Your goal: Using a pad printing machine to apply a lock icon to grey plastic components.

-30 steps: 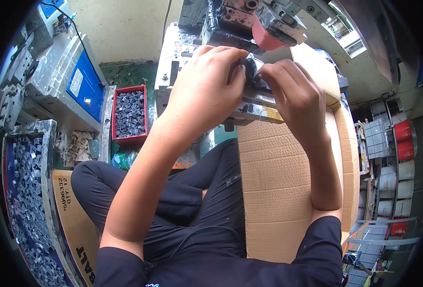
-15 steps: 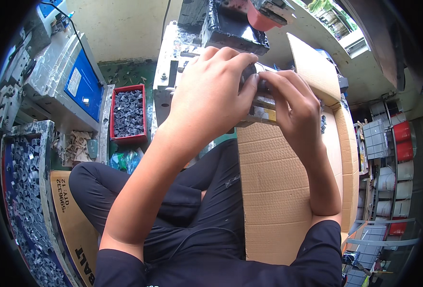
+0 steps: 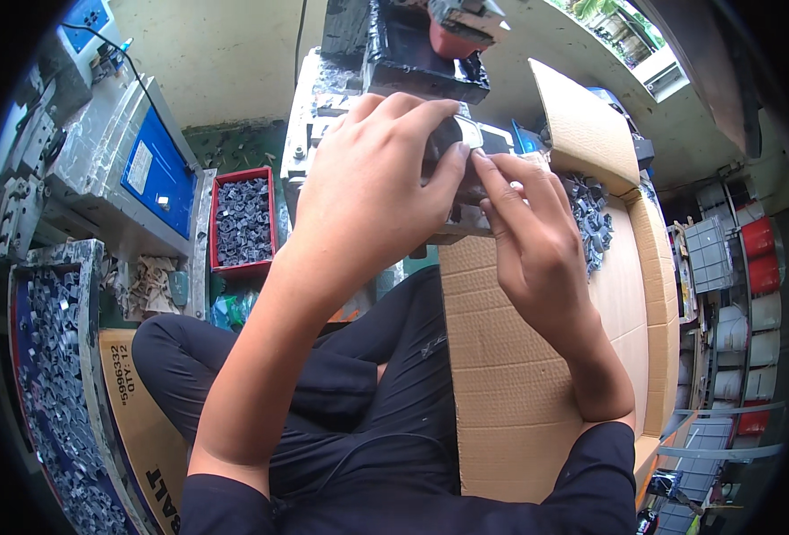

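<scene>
At the machine's work bed point(image 3: 298, 169), my left hand point(image 3: 381, 174) has its fingers curled over a dark part point(image 3: 446, 134), mostly hidden behind them. Beside that part, a pale rounded piece point(image 3: 470, 132) shows between my two hands. My right hand point(image 3: 537, 227) is closed, its index fingertip against the lower edge of the pale piece. A small white bit shows among its bent fingers; I cannot make out what it is. Above the hands sit a black-smeared tray point(image 3: 403, 76) and a soft red pad point(image 3: 457, 40).
An open cardboard box point(image 3: 519, 357) stands at right, with grey plastic parts point(image 3: 590, 227) inside. More such parts fill a red bin point(image 3: 243, 270) at left and a long tray point(image 3: 86, 357) at far left. A blue-panelled machine point(image 3: 158, 160) stands behind them.
Both hands have shifted slightly left in the picture, along with the pad and black tray. My right hand has dropped a little, baring the pale piece and the grey parts in the box.
</scene>
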{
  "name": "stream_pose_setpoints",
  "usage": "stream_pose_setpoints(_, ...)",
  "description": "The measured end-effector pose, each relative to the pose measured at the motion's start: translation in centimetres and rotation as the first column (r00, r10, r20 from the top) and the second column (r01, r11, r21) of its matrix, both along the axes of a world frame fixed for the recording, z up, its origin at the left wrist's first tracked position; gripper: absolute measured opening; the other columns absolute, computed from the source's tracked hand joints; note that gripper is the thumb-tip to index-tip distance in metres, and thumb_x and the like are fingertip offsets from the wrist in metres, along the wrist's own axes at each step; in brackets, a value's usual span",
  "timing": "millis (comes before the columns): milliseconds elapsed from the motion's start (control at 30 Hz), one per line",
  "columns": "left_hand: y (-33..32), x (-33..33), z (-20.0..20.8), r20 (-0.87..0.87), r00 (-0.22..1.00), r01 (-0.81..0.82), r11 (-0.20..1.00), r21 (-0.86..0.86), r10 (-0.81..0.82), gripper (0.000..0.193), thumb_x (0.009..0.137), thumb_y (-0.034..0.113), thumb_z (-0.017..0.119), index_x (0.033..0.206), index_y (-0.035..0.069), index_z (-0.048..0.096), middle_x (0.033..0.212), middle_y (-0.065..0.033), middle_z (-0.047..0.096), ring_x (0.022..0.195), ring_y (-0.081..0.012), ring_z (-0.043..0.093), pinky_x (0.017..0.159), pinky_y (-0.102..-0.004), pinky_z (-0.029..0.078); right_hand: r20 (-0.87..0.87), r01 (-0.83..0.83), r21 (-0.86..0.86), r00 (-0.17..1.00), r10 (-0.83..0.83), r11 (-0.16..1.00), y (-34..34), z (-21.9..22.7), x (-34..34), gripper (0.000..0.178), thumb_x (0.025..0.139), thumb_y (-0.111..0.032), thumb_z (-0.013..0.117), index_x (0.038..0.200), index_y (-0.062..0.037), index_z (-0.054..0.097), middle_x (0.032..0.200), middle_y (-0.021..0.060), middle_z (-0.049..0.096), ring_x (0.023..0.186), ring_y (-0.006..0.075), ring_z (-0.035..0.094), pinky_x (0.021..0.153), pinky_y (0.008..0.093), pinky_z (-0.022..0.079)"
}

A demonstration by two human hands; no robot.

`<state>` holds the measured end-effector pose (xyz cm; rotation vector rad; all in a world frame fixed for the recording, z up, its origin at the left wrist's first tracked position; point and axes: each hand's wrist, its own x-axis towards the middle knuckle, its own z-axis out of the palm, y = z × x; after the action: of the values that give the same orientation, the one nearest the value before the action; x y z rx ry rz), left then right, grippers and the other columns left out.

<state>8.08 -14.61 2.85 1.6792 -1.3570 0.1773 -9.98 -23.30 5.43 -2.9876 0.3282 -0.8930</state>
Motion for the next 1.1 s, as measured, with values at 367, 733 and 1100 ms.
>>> stream_pose_setpoints(367,0.3,-0.8,0.9,-0.073,0.997,0.015,0.998,0.058,-0.011,0.04,0.096,0.027,0.072,0.13,0.004,0.072,0.128,-0.0142,0.071,0.124,-0.0337,0.064,0.11,-0.0418,0.047,0.027,-0.014,0.061,1.0,0.013,0.998,-0.1,0.3,-0.5,0.043,0.094,0.01,0.065,0.136,0.0068,0.066,0.125,0.0202,0.064,0.104,0.0349,0.063,0.091,0.0427,0.054)
stream_pose_setpoints(733,0.2,-0.4,0.2,-0.031,0.999,-0.031,0.999,-0.028,0.03,0.041,0.095,0.027,0.071,0.126,0.002,0.073,0.122,-0.0159,0.073,0.119,-0.0343,0.065,0.105,-0.0434,0.048,-0.047,0.003,-0.007,0.999,-0.004,1.0,-0.2,0.3,-0.3,0.044,0.092,0.007,0.067,0.136,0.0076,0.065,0.124,0.02,0.063,0.109,0.0375,0.062,0.094,0.0462,0.052)
stream_pose_setpoints(1100,0.2,-0.4,0.0,-0.057,0.998,-0.009,1.0,-0.026,0.008,0.039,0.092,0.023,0.07,0.124,0.0,0.073,0.117,-0.0171,0.073,0.114,-0.0349,0.066,0.101,-0.0437,0.051,-0.094,0.056,-0.047,0.994,-0.06,0.997,0.6,0.8,0.2,0.044,0.09,0.01,0.066,0.135,0.0081,0.067,0.123,0.0222,0.064,0.108,0.0391,0.064,0.092,0.046,0.054)
